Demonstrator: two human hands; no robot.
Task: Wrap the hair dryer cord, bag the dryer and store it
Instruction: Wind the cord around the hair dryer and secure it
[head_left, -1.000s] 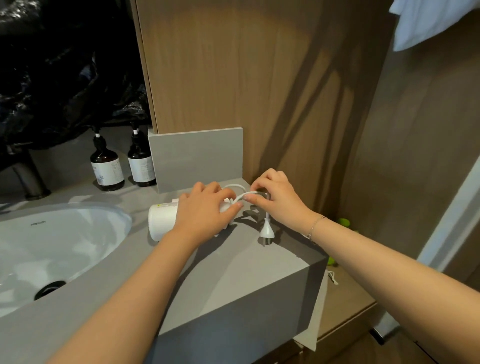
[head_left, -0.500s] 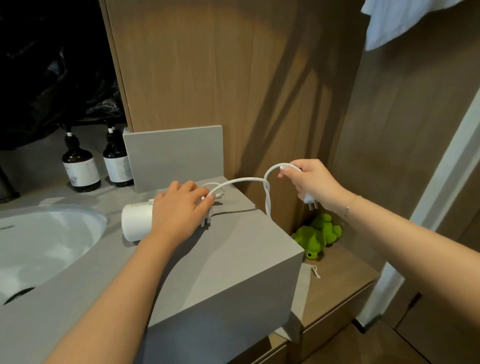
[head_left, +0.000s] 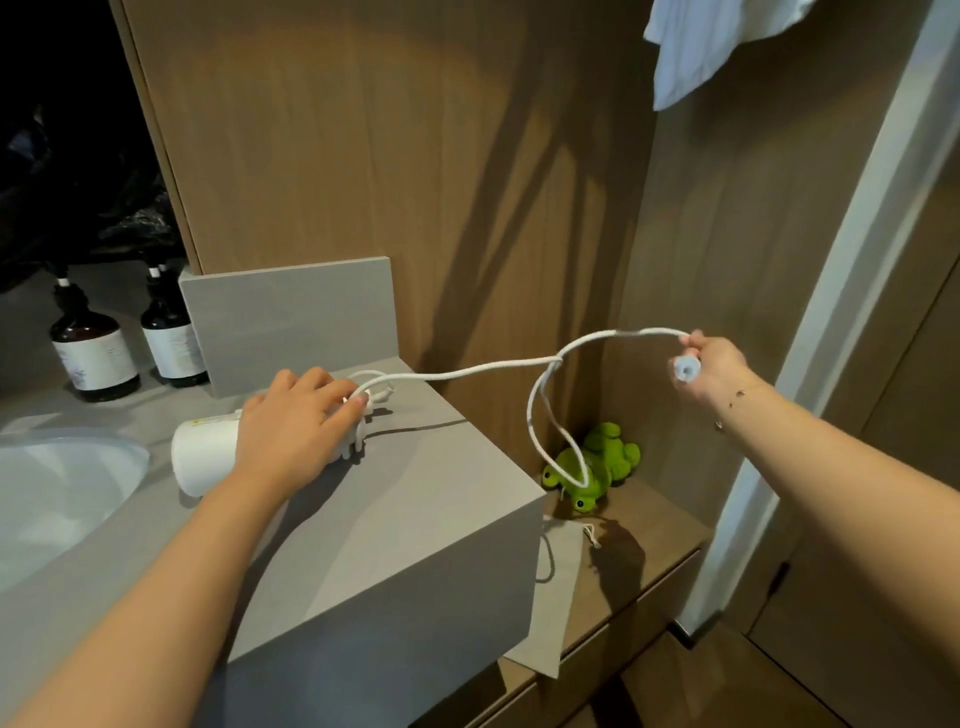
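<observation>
Left hand (head_left: 296, 421) presses the white hair dryer (head_left: 205, 457) flat on the vanity counter (head_left: 415, 519), anchoring it | right hand (head_left: 714, 364) pinches the plug (head_left: 687, 369), drawing the cord (head_left: 488, 369) out, apparently to clear its twisted loop | drawstring bag (head_left: 550, 587) below the right hand.

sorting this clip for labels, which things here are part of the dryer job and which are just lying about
Part of the job:
hair dryer
cord, with a loop hanging
plug
drawstring bag
left hand
right hand

Lying about:
green plush toy
two brown bottles
sink
white cloth
</observation>
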